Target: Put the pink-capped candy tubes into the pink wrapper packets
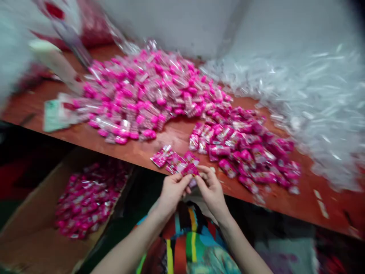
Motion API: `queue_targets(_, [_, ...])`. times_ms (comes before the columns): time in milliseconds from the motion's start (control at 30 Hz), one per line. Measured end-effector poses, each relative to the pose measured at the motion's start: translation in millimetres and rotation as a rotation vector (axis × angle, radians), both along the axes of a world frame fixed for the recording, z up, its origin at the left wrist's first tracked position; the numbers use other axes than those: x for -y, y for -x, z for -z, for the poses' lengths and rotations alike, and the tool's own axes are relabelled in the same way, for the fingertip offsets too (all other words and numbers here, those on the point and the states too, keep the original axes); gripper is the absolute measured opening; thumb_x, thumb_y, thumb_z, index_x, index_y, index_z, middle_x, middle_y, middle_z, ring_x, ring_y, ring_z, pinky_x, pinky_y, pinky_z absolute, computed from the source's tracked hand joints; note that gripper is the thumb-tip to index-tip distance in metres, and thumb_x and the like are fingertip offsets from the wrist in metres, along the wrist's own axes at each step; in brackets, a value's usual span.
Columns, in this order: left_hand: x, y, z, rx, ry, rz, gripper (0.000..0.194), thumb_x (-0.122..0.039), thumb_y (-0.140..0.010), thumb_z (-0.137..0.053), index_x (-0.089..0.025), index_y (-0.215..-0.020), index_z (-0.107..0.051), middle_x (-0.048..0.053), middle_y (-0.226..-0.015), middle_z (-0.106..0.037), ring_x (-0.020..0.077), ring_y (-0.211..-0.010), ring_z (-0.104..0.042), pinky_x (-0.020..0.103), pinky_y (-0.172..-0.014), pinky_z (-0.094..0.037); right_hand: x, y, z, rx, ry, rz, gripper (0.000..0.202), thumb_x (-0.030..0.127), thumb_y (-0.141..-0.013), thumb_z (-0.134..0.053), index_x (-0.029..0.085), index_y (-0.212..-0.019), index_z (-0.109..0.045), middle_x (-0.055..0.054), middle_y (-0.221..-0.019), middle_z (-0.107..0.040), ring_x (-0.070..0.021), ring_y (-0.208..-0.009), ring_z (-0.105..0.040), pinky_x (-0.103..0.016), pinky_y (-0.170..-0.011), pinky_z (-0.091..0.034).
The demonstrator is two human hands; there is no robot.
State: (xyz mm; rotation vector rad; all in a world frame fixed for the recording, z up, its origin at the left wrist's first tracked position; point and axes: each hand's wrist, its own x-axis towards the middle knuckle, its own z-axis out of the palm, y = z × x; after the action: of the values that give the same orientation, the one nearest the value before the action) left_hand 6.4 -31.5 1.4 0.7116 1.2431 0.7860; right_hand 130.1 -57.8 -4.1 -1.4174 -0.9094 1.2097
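Observation:
A small shiny pink packet [190, 170] is pinched between my two hands at the table's front edge. My left hand [173, 189] grips its left side between thumb and fingers. On its other side, my right hand [210, 187] holds the edge with thumb and fingertips. Just behind lie a few flat pink packets [162, 155], close to my fingertips. To the right of my hands is a heap of filled pink packets [245, 146]. Farther back spreads a big pile of clear tubes with bright pink caps [148, 91]. Print on the packets is blurred.
Clear plastic pieces [322, 99] are heaped along the right side of the reddish table [182, 131]. Below the left edge stands a cardboard box [25, 228] with many pink packets inside. A pale green card [55, 116] and a whitish upright object [54, 62] are at the left.

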Motion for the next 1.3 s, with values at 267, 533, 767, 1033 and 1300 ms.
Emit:
queue_targets(267, [-26.5, 8.0, -9.9, 0.158, -0.038, -0.151, 0.031, -0.039, -0.070, -0.075, -0.010, -0.063, -0.066, 0.003, -0.048, -0.058, 0.0076, -0.040, -0.046, 0.020, -0.041, -0.030, -30.5, 22.9, 6.2, 0.235, -0.146, 0.034, 0.022, 0.034, -0.091, -0.053, 0.022, -0.108, -0.056, -0.004, -0.091, -0.065, -0.0172, -0.080, -0.064, -0.031, -0.071, -0.052])
queue_targets(533, [-44.9, 43.6, -20.8, 0.282, -0.001, -0.191, 0.032, -0.040, -0.074, -0.074, -0.009, -0.065, -0.068, 0.003, -0.049, -0.057, 0.0064, -0.042, -0.047, 0.018, -0.042, -0.031, -62.5, 50.2, 2.4, 0.327, -0.256, -0.189, 0.020, 0.027, -0.096, -0.043, 0.021, -0.113, -0.050, 0.000, -0.070, -0.064, -0.0146, -0.058, -0.061, -0.026, -0.054, -0.048])
queue_targets(767, [-65.5, 83.7, -18.5, 0.262, -0.061, -0.365, 0.031, -0.038, -0.071, -0.076, -0.011, -0.061, -0.064, 0.003, -0.051, -0.059, 0.0069, -0.046, -0.047, 0.018, -0.045, -0.033, -122.8, 72.9, -14.6, 0.401, -0.364, -0.495, 0.022, 0.028, -0.096, -0.043, 0.023, -0.110, -0.059, -0.001, -0.077, -0.067, -0.0165, -0.068, -0.064, -0.028, -0.064, -0.047])
queue_targets(1033, [-78.6, 109.8, -14.0, 0.228, -0.048, -0.584, 0.030, -0.033, -0.062, -0.083, -0.009, -0.065, -0.066, 0.001, -0.049, -0.058, 0.0057, -0.045, -0.047, 0.017, -0.043, -0.030, -213.9, 84.7, -10.6, 0.765, -0.279, -0.127, 0.027, 0.029, -0.084, -0.055, 0.018, -0.108, -0.058, -0.010, -0.101, -0.064, -0.0245, -0.091, -0.059, -0.042, -0.087, -0.045])
queue_targets(1300, [-79.7, 100.6, -17.6, 0.294, 0.012, -0.559, 0.030, -0.029, -0.057, -0.087, -0.010, -0.065, -0.064, 0.000, -0.051, -0.058, 0.0069, -0.047, -0.050, 0.016, -0.042, -0.034, -224.1, 83.0, 12.8, 0.160, -0.055, -0.125, 0.032, 0.039, -0.076, -0.064, 0.019, -0.099, -0.054, 0.000, -0.082, -0.062, -0.0159, -0.075, -0.059, -0.032, -0.076, -0.049])
